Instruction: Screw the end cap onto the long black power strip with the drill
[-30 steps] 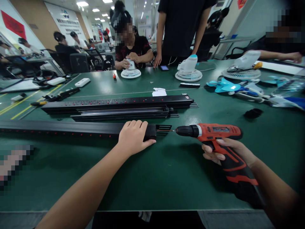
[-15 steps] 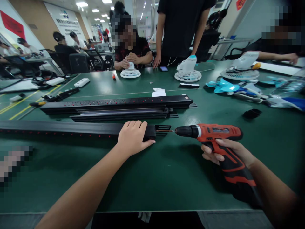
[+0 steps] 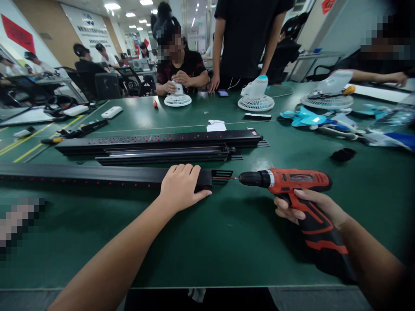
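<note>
In a brightly lit workroom, a wide green desk (image 3: 227, 242) is shared by several people, with ceiling lamps and a wall banner (image 3: 92, 26) seen behind. Across the near part of the desk, a long black power strip (image 3: 97, 175), dotted with red along its near side, is pinned by the left hand (image 3: 178, 188), its fingers closed over the far edge and its thumb laid along the near side by the end. An orange-and-black cordless drill (image 3: 298, 179) is gripped by the handle in the right hand (image 3: 324, 205), fingers wrapped around the front near the trigger. The drill is levelled at the strip's end, where a slotted bracket (image 3: 222, 171) is seen jutting out and a thin bit (image 3: 228, 178) is lined up beside it; whether the bit is seated cannot be told. Beyond, a second power strip (image 3: 129, 140) and a black channel piece (image 3: 168, 153) are laid side by side. At the far edge, a white fan head (image 3: 177, 100) is held by a co-worker's hands (image 3: 182, 78).
</note>
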The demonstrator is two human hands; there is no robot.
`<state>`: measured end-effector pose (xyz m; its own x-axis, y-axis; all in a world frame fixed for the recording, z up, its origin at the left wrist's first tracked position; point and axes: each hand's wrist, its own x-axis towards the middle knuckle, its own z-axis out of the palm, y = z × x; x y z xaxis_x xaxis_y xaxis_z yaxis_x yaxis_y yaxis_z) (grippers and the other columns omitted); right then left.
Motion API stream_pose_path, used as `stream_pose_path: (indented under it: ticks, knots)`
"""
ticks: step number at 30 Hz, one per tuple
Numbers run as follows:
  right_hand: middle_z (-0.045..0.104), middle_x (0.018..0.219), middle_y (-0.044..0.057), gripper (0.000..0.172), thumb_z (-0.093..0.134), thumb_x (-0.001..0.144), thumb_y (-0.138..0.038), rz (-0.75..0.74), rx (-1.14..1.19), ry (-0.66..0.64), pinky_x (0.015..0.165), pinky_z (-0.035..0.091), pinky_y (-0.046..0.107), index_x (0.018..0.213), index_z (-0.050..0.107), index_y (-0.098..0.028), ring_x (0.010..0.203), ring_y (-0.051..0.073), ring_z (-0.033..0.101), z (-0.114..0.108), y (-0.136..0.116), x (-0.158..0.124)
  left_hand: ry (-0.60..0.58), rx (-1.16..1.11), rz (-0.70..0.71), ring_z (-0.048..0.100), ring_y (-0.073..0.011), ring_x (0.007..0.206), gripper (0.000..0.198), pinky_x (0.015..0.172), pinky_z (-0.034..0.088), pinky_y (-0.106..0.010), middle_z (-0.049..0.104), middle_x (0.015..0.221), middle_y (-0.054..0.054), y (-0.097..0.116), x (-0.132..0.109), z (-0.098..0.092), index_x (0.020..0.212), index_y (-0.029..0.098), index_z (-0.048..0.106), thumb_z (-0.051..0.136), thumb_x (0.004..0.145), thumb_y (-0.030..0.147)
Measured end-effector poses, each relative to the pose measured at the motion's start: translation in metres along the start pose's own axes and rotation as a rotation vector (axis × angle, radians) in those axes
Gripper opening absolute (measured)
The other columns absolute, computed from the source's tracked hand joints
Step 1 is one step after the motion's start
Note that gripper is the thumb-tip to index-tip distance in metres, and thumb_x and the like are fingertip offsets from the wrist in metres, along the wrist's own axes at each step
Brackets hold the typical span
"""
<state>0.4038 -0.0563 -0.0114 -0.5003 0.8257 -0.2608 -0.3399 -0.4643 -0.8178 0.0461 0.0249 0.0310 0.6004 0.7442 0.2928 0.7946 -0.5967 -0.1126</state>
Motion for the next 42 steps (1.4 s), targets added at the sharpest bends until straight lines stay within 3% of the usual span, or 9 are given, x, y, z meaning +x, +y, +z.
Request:
stream_pose_path:
  ticks: [18,30,42]
  knots:
    - [0.051,0.06,0.002,0.04,0.056,0.089,-0.049,-0.027,0.04,-0.043,0.057,0.038,0.027,0.092,0.069,-0.012,0.056,0.013,0.035,-0.009,0.005,0.0,0.009,-0.001,0.007,0.059,-0.0297,0.097,0.063,0.089,0.042,-0.044,0.064,0.105,-0.011,-0.001,0.0,0.001,0.118,0.016,0.056,0.052,0.085,0.07]
    - [0.049,0.062,0.001,0.036,0.057,0.088,-0.051,0.014,0.008,0.048,0.056,0.036,0.029,0.087,0.066,-0.016,0.054,0.012,0.035,0.001,-0.001,-0.001,0.006,-0.02,0.006,0.059,-0.03,0.098,0.062,0.089,0.041,-0.044,0.065,0.106,-0.012,-0.001,-0.001,0.001,0.119,0.018,0.056,0.052,0.085,0.07]
    - [0.047,0.057,0.001,0.042,0.051,0.092,-0.051,0.015,0.026,-0.015,0.055,0.037,0.027,0.086,0.068,-0.012,0.054,0.012,0.031,-0.001,0.0,0.0,-0.007,-0.008,-0.001,0.059,-0.0304,0.099,0.064,0.09,0.041,-0.044,0.064,0.106,-0.012,0.0,0.0,-0.001,0.119,0.015,0.056,0.053,0.085,0.069]
